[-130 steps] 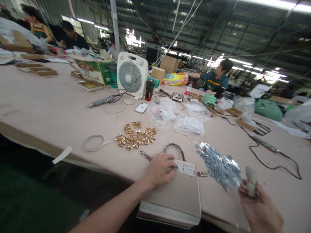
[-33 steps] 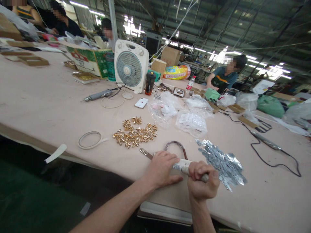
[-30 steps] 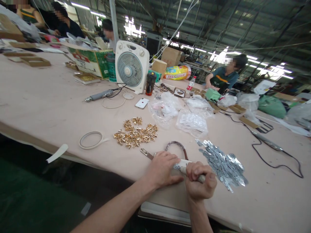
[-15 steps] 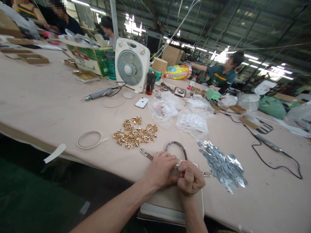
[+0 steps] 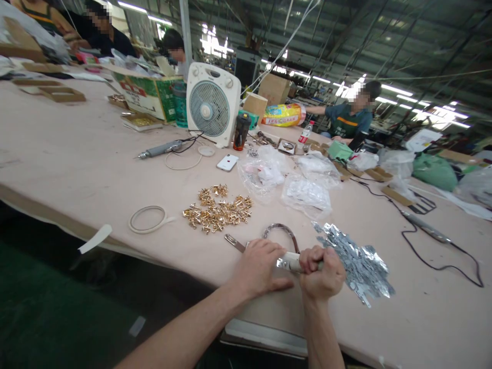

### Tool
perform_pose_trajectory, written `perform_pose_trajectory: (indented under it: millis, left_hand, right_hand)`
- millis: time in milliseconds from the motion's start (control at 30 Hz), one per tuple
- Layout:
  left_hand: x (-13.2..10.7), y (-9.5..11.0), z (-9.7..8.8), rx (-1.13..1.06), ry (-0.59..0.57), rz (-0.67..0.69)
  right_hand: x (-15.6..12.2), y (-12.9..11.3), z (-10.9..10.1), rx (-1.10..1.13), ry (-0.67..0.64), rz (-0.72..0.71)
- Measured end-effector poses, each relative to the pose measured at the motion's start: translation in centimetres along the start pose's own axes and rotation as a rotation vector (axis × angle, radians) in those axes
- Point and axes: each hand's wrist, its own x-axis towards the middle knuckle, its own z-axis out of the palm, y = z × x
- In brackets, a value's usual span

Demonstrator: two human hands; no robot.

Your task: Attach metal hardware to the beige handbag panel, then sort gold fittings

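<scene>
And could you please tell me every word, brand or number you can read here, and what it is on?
No text reads clearly.
Yellow package: large lettering, blurred.
Red-capped bottle: label, too small.
Fan: front label, too small.
Green-and-white carton: red print, blurred.
Co-worker's apron: small print, unreadable.

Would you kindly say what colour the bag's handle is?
The handle is brown; the head view shows it.

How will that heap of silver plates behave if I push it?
The silver plates look thin and flat, so they're unlikely to roll. Loosely heaped, they'd probably slide apart and spread. Their shiny faces may prove slippery.
</scene>
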Motion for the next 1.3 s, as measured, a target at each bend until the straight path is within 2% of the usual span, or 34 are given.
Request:
perform_pose_trajectory:
  millis: [200, 333, 400, 533, 633, 767, 900, 1067, 1300]
  left_hand:
    - [0.1, -0.1, -0.2, 0.01, -0.024, -0.003]
    - [0.1, 0.0, -0.3, 0.006, -0.04, 0.002]
    - [0.2, 0.1, -0.4, 0.0, -0.039, 0.0]
    - [0.1, 0.2, -0.5, -0.017, -0.024, -0.005]
    - [0.1, 0.1, -0.4, -0.012, -0.026, -0.004]
    - [0.1, 0.0, -0.2, 0.006, -0.037, -0.009]
    - [0.2, 0.1, -0.1, 0.012, -0.029, -0.014]
    - [0.4, 0.3, -0.4, 0.036, -0.071, -0.044]
    - [0.5, 0.1, -0.5, 0.024, -0.095, -0.068]
  right_hand:
    - [0.0, -0.7, 1.3, -0.109, -0.127, -0.063]
    - [-0.2, 0.4, 1.5, -0.284, -0.192, 0.047]
    - [-0.3, 0.2, 1.7, -0.294, -0.193, 0.069]
    - [-0.8, -1.7, 2.6, -0.184, -0.178, -0.079]
    - [-1.2, -1.8, 2.6, -0.165, -0.16, -0.159]
    - [-1.5, 0.3, 1.5, -0.291, -0.189, 0.001]
    - [-0.7, 0.7, 0.8, -0.15, -0.136, 0.065]
    - [1.0, -0.1, 1.6, -0.047, -0.091, 0.134]
    - [1.9, 1.8, 2.7, -0.12, -0.166, 0.316]
